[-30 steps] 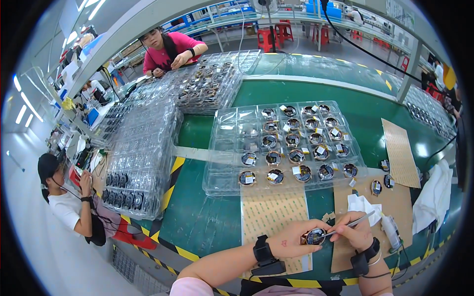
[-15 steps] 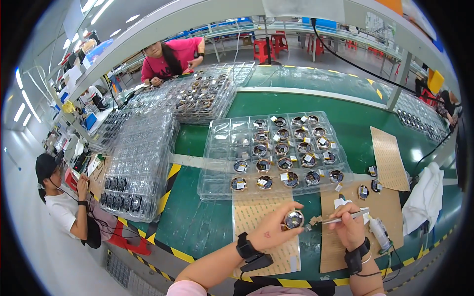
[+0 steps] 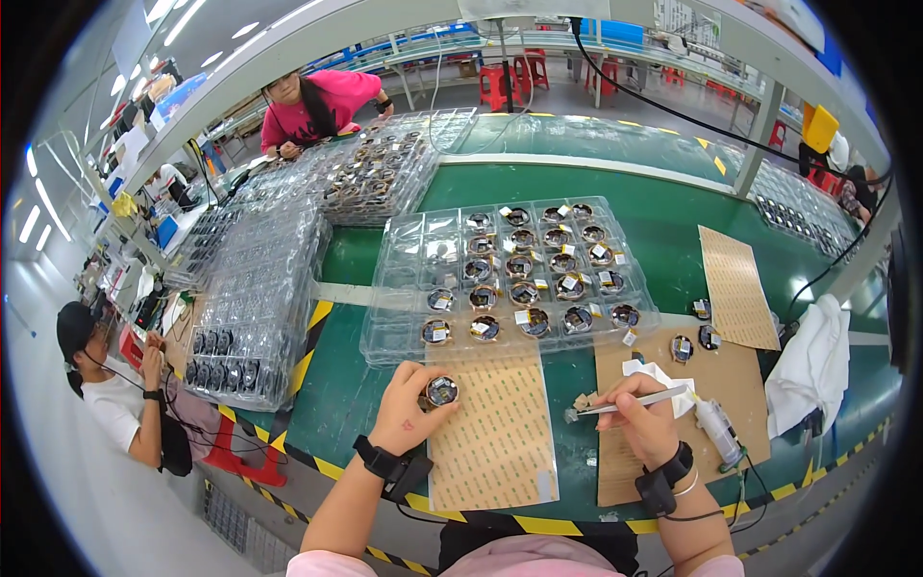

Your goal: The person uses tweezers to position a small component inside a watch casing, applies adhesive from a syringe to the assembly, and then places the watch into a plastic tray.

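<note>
My left hand (image 3: 408,404) is closed round the rim of a round watch case (image 3: 442,390), its circuitry facing up, above the left part of a tan adhesive sheet (image 3: 492,433). Between the fingers of my right hand (image 3: 642,423) are metal tweezers (image 3: 630,402), pointing left. Their tips lie beside small crumpled scraps (image 3: 583,404) at the left edge of a brown cardboard piece (image 3: 615,462). Beyond my hands, a clear plastic tray (image 3: 404,327) holds several similar watch cases in its compartments.
On the cardboard lie a white tissue (image 3: 663,373), a bottle-like dispenser (image 3: 717,431) and loose round parts (image 3: 682,348). A white cloth (image 3: 812,365) sits at right. Stacked trays (image 3: 260,288) stand at left. Two people (image 3: 312,106) (image 3: 111,385) work across and to the left.
My left hand has moved left with the watch case, away from the tweezers, and the case now lies flatter. My right hand still holds the tweezers near the scraps. The view has shifted slightly.
</note>
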The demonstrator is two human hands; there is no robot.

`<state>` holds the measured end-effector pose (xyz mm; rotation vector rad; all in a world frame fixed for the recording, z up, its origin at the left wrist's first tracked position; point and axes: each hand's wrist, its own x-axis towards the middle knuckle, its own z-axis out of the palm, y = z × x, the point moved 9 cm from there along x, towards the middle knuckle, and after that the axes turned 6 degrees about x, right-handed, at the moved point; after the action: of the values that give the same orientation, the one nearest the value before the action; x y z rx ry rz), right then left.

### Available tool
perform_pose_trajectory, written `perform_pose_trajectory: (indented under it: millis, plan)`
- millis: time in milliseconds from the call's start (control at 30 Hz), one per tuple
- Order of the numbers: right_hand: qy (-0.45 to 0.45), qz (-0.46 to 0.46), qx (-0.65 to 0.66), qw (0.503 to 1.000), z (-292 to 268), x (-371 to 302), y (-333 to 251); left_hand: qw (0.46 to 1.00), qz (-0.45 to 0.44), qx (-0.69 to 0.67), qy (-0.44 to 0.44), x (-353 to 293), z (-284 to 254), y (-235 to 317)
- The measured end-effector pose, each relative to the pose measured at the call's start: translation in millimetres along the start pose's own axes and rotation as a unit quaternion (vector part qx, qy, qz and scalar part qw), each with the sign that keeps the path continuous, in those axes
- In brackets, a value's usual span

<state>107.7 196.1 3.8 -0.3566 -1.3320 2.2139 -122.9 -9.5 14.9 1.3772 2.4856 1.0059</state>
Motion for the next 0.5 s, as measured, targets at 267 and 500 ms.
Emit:
perform_pose_trajectory:
  millis: [267,500]
  plan:
    - [-0.093,-0.114,-0.188,0.971,30.4,-1.5,-3.7,0.991,0.072,0.04,0.101,-6.8,-39.6,4.6]
    - [-0.253,-0.197,-0.501,0.804,88.7,-23.7,14.1,0.994,-0.016,-0.019,0.111,19.7,-98.5,-33.3]
